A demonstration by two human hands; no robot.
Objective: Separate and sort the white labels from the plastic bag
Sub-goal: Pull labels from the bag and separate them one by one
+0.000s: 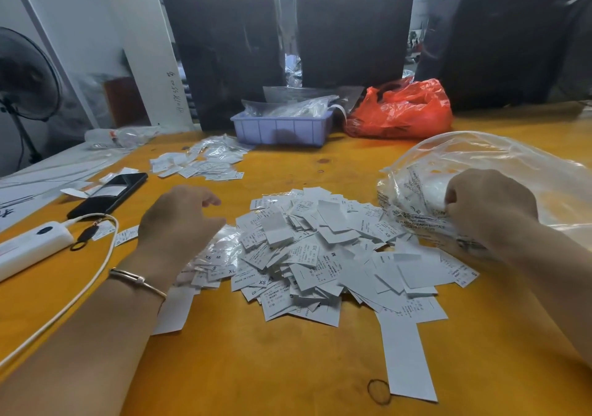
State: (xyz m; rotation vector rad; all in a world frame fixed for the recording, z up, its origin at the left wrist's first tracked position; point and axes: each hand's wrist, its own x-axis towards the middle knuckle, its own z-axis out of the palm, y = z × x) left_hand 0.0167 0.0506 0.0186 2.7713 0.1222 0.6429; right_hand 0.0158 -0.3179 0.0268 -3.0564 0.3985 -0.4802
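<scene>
A loose heap of white labels (pixel 320 255) with printed sizes covers the middle of the yellow table (pixel 256 367). A clear plastic bag (pixel 480 166) lies at the right, its printed mouth crumpled toward the heap. My right hand (pixel 490 210) grips the bag's crumpled edge with curled fingers. My left hand (pixel 182 220) hovers over the heap's left edge, fingers loosely curled and holding nothing, above a small clear packet of labels (pixel 224 246). A second, smaller spread of labels (pixel 201 162) lies farther back.
A purple tray (pixel 282 127) with bagged labels and a red plastic bag (pixel 403 111) stand at the back. A black phone (pixel 109 194), a white power bank (pixel 28 246) with its cable, and a long white strip (pixel 407 358) lie nearby. Dark wrapped bundles (pixel 352 25) wall the rear.
</scene>
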